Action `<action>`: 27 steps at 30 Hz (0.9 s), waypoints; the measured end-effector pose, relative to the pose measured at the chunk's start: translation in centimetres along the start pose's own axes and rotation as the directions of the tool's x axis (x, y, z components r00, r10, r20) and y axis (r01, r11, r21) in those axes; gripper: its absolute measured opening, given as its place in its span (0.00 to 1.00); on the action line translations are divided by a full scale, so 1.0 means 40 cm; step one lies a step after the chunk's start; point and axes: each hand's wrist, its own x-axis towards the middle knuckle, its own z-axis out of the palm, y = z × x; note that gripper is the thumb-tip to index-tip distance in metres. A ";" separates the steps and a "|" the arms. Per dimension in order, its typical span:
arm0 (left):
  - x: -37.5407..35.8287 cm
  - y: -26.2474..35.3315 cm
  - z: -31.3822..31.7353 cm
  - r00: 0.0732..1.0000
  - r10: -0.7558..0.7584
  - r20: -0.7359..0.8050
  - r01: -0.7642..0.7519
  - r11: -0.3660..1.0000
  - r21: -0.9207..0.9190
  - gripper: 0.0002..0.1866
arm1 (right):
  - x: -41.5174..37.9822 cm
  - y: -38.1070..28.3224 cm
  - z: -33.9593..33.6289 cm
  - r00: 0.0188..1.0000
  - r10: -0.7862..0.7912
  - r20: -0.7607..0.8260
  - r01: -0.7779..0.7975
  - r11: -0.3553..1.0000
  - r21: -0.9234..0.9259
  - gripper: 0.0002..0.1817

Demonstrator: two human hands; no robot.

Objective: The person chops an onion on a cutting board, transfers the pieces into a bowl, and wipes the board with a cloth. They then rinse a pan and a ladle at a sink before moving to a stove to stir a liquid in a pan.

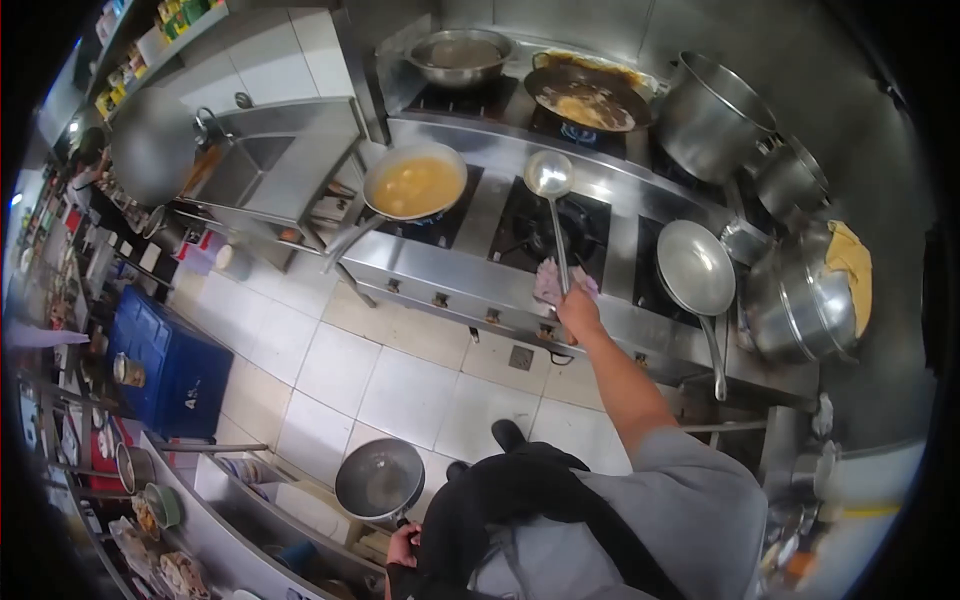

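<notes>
My right hand (577, 312) is closed around the handle of a large metal ladle (549, 176), with a pinkish cloth (549, 283) bunched beside the grip. The ladle's bowl is over the stove, by the middle front burner (560, 228). Low in the view, my left hand (403, 545) grips the dark handle of a grey frying pan (380, 478), held out above the floor. The pan's inside looks bare apart from a brownish patch. On the left front burner sits another pan with yellow-orange liquid (416, 182) and pale lumps in it.
Brown frothy liquid fills a wok (588, 95) over a lit flame. A metal bowl (460, 56), a tall pot (714, 118) and an unused-looking pan (695, 265) stand on the range. At left are a sink (262, 165), a blue bin (165, 365) and a person.
</notes>
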 end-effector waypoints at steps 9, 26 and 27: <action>0.025 0.023 -0.018 0.996 0.086 0.032 -0.028 0.619 -0.785 0.06 | 0.139 -0.074 -0.097 0.880 0.047 0.473 -0.397 0.622 0.675 0.06; 0.258 0.759 -0.537 0.958 0.173 0.228 0.029 0.733 -0.680 0.10 | 0.203 -1.149 -0.061 0.729 -0.344 0.591 0.065 0.895 0.441 0.11; 0.260 0.814 -0.565 0.959 0.181 0.216 0.009 0.746 -0.665 0.11 | 0.210 -1.237 -0.022 0.727 -0.371 0.578 0.118 0.896 0.427 0.09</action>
